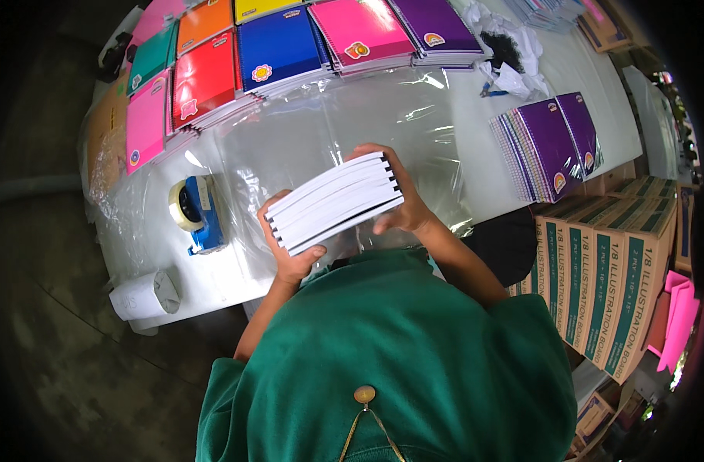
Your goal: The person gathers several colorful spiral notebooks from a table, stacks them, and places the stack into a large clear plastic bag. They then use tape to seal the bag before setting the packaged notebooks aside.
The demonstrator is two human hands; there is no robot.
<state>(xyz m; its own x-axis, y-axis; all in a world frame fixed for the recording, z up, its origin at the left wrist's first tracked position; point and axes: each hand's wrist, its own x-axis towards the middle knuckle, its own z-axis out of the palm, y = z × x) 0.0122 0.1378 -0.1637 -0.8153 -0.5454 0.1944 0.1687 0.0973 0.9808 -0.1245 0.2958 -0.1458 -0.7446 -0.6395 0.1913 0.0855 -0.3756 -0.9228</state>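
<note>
White paper stack (333, 203) held btwn L hand (288, 260) & R hand (410, 204), each gripping an end, above clear film (414, 123) on the counter (483, 173); best keep pressure even, edges flush & corners sq, w/o letting any middle layer slip.
</note>
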